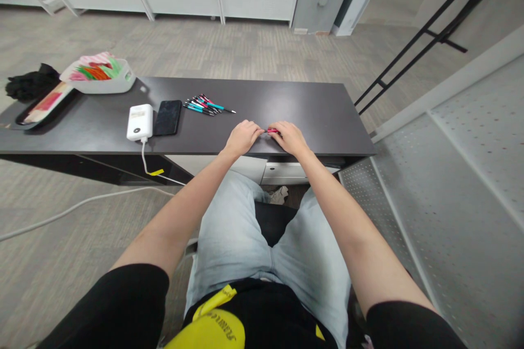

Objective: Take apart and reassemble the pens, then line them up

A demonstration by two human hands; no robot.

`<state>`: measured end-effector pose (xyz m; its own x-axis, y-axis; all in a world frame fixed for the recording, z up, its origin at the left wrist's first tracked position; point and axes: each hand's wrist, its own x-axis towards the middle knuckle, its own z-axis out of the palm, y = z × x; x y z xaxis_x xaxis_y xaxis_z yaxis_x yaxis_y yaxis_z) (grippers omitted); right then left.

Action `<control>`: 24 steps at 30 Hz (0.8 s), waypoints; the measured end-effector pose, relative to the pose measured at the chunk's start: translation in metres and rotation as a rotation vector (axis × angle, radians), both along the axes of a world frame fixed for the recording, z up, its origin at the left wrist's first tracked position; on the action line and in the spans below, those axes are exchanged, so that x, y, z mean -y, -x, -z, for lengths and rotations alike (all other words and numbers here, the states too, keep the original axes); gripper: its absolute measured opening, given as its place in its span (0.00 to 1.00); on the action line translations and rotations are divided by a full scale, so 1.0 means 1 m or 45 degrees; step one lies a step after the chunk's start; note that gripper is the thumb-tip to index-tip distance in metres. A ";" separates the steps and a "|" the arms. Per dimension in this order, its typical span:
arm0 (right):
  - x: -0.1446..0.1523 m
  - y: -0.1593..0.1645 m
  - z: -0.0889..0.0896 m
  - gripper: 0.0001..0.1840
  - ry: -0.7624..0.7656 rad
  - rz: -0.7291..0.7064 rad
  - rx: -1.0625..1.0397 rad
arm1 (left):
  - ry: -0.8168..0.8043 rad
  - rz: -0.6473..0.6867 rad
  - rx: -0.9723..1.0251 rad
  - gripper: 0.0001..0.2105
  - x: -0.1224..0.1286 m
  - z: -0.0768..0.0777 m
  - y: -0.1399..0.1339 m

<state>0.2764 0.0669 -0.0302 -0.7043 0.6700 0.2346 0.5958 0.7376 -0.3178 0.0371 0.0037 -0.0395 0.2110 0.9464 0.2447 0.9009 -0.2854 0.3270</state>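
Near the front edge of the dark table, a slim red pen [272,130] is held level between my two hands. My right hand [290,137] has its fingers closed around the pen's red barrel and covers part of it. At the pen's dark tip, the fingers of my left hand [243,137] are pinched together. A loose heap of pens [204,105], blue-green and red with black and white parts, lies a little beyond and to the left of my left hand.
A black phone [167,118] lies beside a white power bank [140,122] with a white cable [144,159] hanging over the edge of the table [311,103]. Farther left are a white basket [118,85], a dark tray [30,124] and a black cloth-like bundle [33,83].
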 end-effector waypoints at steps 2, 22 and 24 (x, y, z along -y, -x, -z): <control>0.000 0.000 -0.001 0.24 0.008 -0.001 0.008 | -0.002 0.006 -0.020 0.18 0.000 0.000 0.000; 0.002 0.001 -0.004 0.23 -0.033 0.015 0.029 | -0.010 0.007 -0.035 0.21 0.000 0.000 -0.001; 0.002 0.001 -0.005 0.22 -0.010 -0.002 0.014 | -0.016 0.003 0.011 0.21 0.000 0.001 -0.001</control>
